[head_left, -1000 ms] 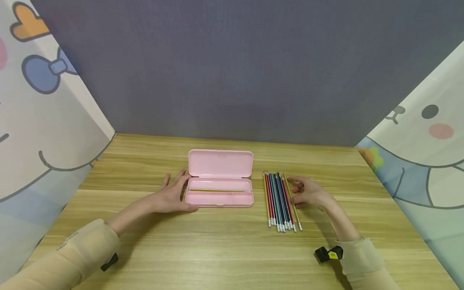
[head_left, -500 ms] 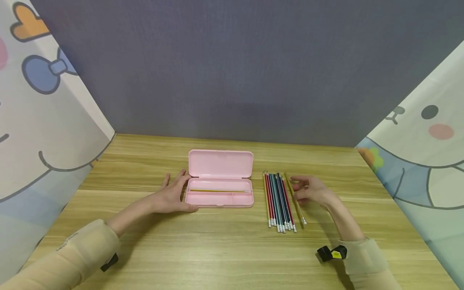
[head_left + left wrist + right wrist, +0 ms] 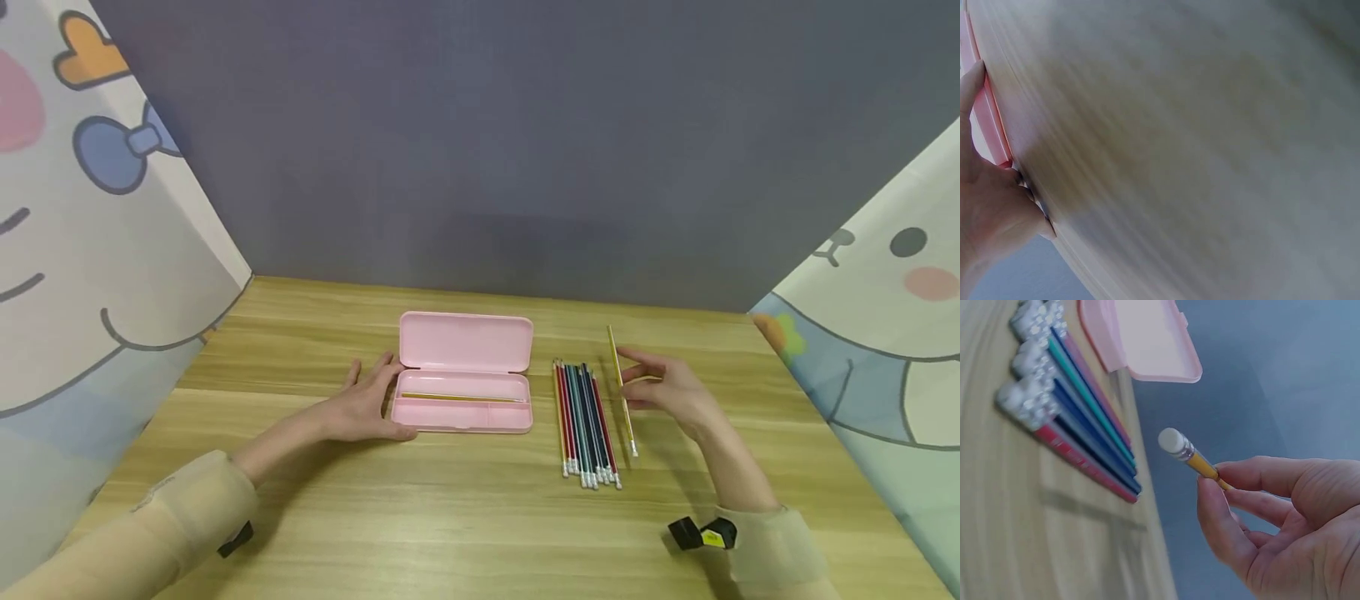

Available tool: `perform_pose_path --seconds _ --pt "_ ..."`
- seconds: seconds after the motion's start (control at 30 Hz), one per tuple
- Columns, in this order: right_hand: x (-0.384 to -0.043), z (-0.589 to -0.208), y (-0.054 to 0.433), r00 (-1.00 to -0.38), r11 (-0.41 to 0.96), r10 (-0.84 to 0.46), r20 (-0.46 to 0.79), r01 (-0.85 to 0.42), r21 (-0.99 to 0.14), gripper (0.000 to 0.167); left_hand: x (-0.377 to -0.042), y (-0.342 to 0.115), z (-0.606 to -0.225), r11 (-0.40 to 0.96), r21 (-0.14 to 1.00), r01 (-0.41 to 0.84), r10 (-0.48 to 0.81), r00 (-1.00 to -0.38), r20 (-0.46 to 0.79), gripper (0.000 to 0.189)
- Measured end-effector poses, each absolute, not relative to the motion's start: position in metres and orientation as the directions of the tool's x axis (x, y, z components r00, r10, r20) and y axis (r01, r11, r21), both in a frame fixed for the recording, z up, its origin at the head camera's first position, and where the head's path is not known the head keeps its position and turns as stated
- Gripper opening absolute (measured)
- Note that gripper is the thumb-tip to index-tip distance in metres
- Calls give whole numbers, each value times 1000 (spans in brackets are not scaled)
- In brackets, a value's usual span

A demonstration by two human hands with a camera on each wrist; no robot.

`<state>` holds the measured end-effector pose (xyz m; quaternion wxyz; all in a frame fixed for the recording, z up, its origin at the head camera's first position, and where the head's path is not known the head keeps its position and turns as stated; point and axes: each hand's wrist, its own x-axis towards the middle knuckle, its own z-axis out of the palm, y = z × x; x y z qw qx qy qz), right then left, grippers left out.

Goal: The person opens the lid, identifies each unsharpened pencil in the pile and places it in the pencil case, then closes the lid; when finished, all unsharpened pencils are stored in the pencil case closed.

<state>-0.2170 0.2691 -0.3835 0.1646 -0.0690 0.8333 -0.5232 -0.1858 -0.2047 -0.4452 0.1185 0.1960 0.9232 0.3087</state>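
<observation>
My right hand (image 3: 671,393) pinches a yellow pencil (image 3: 615,354) between thumb and fingers, right of a row of pencils (image 3: 581,421). In the right wrist view the pencil's white eraser (image 3: 1171,440) points back toward the camera, and the pencil is up off the table. My left hand (image 3: 362,413) rests at the left end of a pink pencil case (image 3: 467,342), thumb along its front edge, fingers spread toward its back. The case lies open with its lid leaned back. One yellow pencil (image 3: 461,397) lies lengthwise in its rear compartment.
The row holds several red, green, dark blue and yellow pencils, with eraser ends toward me. A wooden table (image 3: 450,517) bears everything. A grey panel (image 3: 480,167) stands behind, and cartoon-printed sheets flank both sides.
My right hand has lifted the yellow pencil from beside the row and moved it slightly right and away. My left hand stays at the case; the head view has shifted a little.
</observation>
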Motion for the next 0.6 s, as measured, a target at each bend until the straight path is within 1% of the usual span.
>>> perform_pose_path --seconds 0.17,0.4,0.6 --pt "-214 -371 264 -952 449 -283 -119 -22 -893 71 -187 -203 -444 737 610 292 434 -896 -96 96" --pt "-218 -351 235 -959 423 -280 -43 -83 -902 69 -188 -207 -442 739 606 294 434 -896 -95 98" --pt "-226 -347 213 -957 412 -288 26 -148 -899 63 -189 -206 -442 739 608 291 439 -892 -108 99"
